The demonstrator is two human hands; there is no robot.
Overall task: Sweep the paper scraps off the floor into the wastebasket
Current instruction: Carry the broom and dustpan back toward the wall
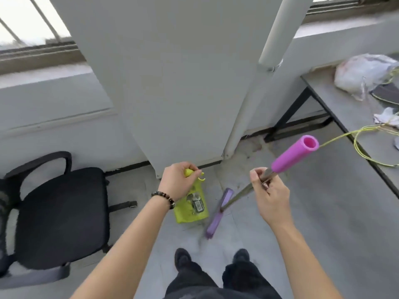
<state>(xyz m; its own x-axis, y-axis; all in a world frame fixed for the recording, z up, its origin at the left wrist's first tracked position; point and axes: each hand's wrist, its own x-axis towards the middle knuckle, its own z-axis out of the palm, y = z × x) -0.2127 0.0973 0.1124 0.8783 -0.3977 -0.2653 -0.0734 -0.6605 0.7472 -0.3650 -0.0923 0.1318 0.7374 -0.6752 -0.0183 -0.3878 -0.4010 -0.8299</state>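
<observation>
**Dustpan and broom side by side on the floor**

The left hand (177, 180), a dark beaded bracelet (164, 197) at its wrist, has its fingers curled tight round the top of the upright handle of a yellow-green plastic dustpan (192, 212). The pan rests on the grey floor just below the frame's centre. Greyish paper scraps (195, 202) lie inside its tray.

The right hand (269, 197), at 4 o'clock from centre, closes its fingers and thumb round the metal shaft of a purple flat-headed broom (235, 198), just under the pink foam grip (293, 154), which points toward 2 o'clock. The broom head (216, 216) sits on the floor at 3 o'clock of the dustpan, just beside its edge; whether they touch I cannot tell.

Black shoes (183, 257) stand at 6 o'clock. A black office chair (62, 212) is at 8 o'clock. At 2 o'clock a grey table (345, 117) carries a crumpled white plastic bag (362, 72) and a yellow cord (362, 145). A white pillar (172, 83) rises at 12 o'clock.
</observation>
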